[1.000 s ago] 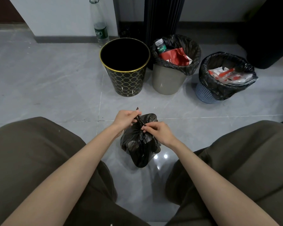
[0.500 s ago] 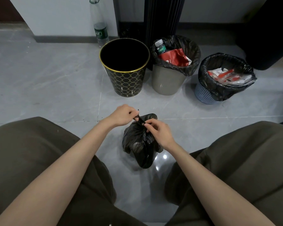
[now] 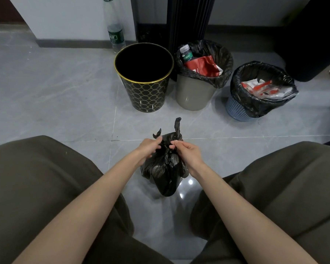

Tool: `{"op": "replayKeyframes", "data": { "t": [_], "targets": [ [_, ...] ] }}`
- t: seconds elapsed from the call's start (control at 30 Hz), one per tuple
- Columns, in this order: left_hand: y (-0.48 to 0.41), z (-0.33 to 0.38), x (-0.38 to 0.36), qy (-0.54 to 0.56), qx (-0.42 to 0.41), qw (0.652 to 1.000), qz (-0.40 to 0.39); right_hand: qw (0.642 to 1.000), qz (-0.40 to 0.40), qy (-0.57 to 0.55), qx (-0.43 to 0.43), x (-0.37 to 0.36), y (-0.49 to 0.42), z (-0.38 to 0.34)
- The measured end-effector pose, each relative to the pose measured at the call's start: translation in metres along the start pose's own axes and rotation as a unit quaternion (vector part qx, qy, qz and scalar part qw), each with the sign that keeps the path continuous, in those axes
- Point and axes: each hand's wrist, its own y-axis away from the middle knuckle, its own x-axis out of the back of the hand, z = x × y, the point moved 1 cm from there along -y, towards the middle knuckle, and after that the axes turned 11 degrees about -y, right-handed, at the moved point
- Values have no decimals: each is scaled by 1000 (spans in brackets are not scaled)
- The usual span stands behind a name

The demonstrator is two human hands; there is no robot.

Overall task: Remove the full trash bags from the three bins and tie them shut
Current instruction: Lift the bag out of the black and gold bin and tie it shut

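Our left hand (image 3: pixel 149 149) and right hand (image 3: pixel 188 152) both pinch the black bag (image 3: pixel 166 176) at its top; we should pull outward evenly until it cinches.

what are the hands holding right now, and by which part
Both hold the black trash bag at its gathered top: the left hand pinches the left tail, the right hand pinches the plastic at the knot.
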Motion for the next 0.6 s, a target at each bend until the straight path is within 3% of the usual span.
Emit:
{"op": "replayKeyframes", "data": {
  "t": [0.2,0.33,0.5,0.6],
  "targets": [
    [-10,-3,-13,94,-28,995,-3,997,-15,-69,-6,-3,4,-5],
    [-11,-5,-12,144,-68,986,51,998,-14,-57,0,-2,1,-3],
    [-3,-11,-3,94,-163,975,115,992,23,109,59,-3,-11,-3],
    [4,-5,8,25,-231,966,113,958,8,263,117,-8,-13,-10]
  ]
}}
